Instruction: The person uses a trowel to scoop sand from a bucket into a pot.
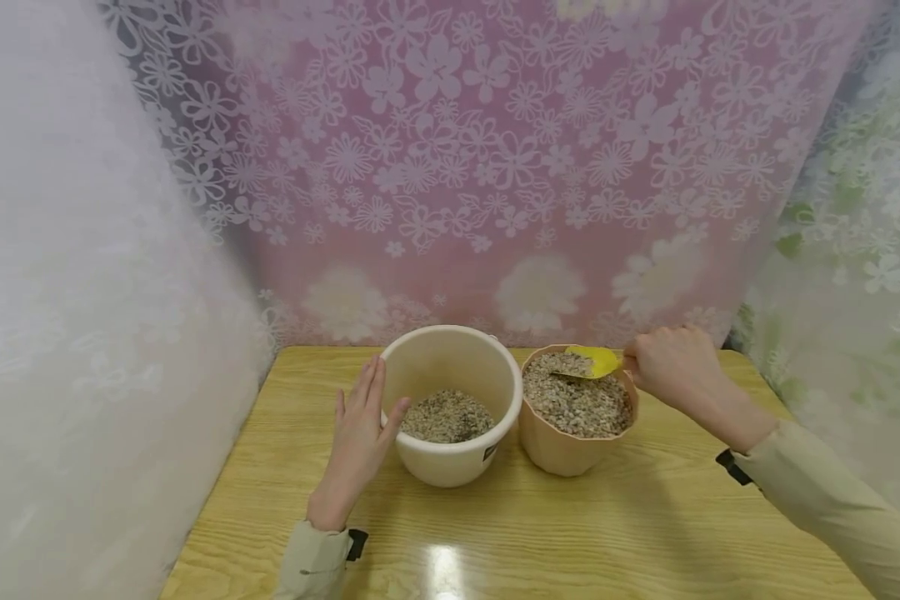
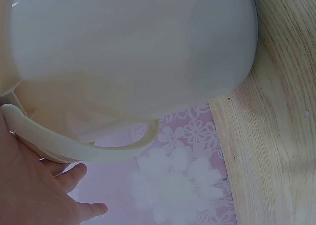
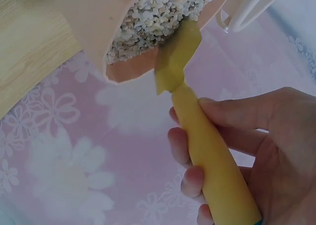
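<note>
A cream bucket [image 1: 450, 462] stands on the table with a layer of small gravel [image 1: 450, 417] at its bottom. My left hand [image 1: 360, 429] rests on the bucket's left rim with its fingers extended; in the left wrist view they lie beside the bucket's handle [image 2: 74, 148]. To the right, a peach pot [image 1: 562, 454] is filled nearly to its brim with gravel [image 1: 581, 408]. The yellow handle of a small trowel [image 3: 212, 161] is in the grip of my right hand [image 1: 678, 371]. Its yellow blade [image 1: 603, 361], bearing some gravel, sits over the pot's far side.
The wooden table [image 1: 480, 542] carries both containers near its back edge, close together. Behind them hangs a pink flowered curtain [image 1: 457, 167]. Pale sheets [image 1: 105, 333] flank the table on the left and right.
</note>
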A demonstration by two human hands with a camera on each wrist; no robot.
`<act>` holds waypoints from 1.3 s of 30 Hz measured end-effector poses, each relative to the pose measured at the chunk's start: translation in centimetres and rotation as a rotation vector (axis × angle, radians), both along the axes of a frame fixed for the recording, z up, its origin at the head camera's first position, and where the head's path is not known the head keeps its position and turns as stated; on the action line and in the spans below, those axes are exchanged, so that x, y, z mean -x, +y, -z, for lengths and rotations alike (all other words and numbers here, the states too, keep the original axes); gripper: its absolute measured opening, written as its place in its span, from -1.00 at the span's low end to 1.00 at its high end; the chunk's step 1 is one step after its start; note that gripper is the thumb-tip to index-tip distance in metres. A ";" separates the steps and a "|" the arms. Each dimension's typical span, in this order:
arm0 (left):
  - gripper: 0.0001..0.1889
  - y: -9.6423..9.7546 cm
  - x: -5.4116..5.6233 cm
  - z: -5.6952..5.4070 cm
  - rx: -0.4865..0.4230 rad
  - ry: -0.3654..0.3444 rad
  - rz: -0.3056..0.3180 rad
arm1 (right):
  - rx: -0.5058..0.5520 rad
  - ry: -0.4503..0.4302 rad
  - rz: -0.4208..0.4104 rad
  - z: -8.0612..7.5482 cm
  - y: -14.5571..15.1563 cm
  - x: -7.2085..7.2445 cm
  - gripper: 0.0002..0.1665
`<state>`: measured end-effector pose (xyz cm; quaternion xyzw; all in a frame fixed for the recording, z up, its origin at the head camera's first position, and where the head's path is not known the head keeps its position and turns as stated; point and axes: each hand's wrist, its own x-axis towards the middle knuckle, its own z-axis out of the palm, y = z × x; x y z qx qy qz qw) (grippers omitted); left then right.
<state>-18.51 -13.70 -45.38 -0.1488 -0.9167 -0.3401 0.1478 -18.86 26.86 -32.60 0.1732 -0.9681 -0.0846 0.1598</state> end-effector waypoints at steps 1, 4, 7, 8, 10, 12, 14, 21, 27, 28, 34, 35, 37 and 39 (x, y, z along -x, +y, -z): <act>-0.20 0.0 0.0 0.0 0.000 0.001 -0.002 | 0.006 -0.001 0.008 -0.1 0.2 -0.1 -0.33; -0.21 0.0 -0.1 0.0 0.000 -0.003 -0.008 | 0.018 -0.021 0.023 -0.4 0.6 -0.5 -0.28; -0.21 0.0 -0.1 0.0 0.000 -0.010 -0.011 | 0.030 -0.086 0.037 -0.8 1.0 -0.9 -0.31; -0.21 0.0 -0.1 -0.1 -0.001 -0.012 -0.010 | 0.030 -0.110 0.044 -1.0 1.1 -1.1 -0.32; -0.21 0.0 -0.2 -0.1 -0.003 -0.015 -0.009 | 0.029 -0.152 0.061 -1.4 1.3 -1.5 -0.37; -0.21 0.1 -0.2 -0.2 -0.004 -0.016 -0.009 | 0.026 -0.176 0.071 -1.7 1.5 -1.9 -0.39; -0.21 0.0 -0.2 -0.2 -0.001 -0.015 -0.009 | 0.021 -0.187 0.077 -2.0 1.7 -2.3 -0.38; -0.20 -0.2 -0.2 -0.1 -0.001 -0.013 -0.010 | -0.017 -0.190 0.050 -3.5 1.9 -4.1 -0.36; -0.20 -0.1 -0.3 -0.2 -0.003 -0.015 -0.004 | 0.018 -0.046 0.011 -3.4 1.4 -3.9 -0.30; -0.20 0.0 -0.2 -0.2 -0.003 -0.012 -0.003 | 0.025 -0.030 0.000 -3.1 1.3 -3.7 -0.31; -0.22 0.3 0.0 -0.1 -0.012 -0.004 0.010 | 0.035 -0.071 -0.009 -1.1 0.6 -3.1 -0.41; -0.22 0.3 0.0 -0.1 -0.014 -0.006 0.012 | 0.034 -0.085 -0.006 -1.0 0.5 -3.2 -0.46; -0.22 0.2 0.0 0.0 -0.016 -0.010 0.011 | 0.031 -0.114 -0.007 -1.0 0.6 -3.7 -0.55; -0.22 0.0 0.1 0.0 -0.014 -0.014 0.003 | 0.029 -0.137 -0.026 -1.2 0.6 -4.3 -0.54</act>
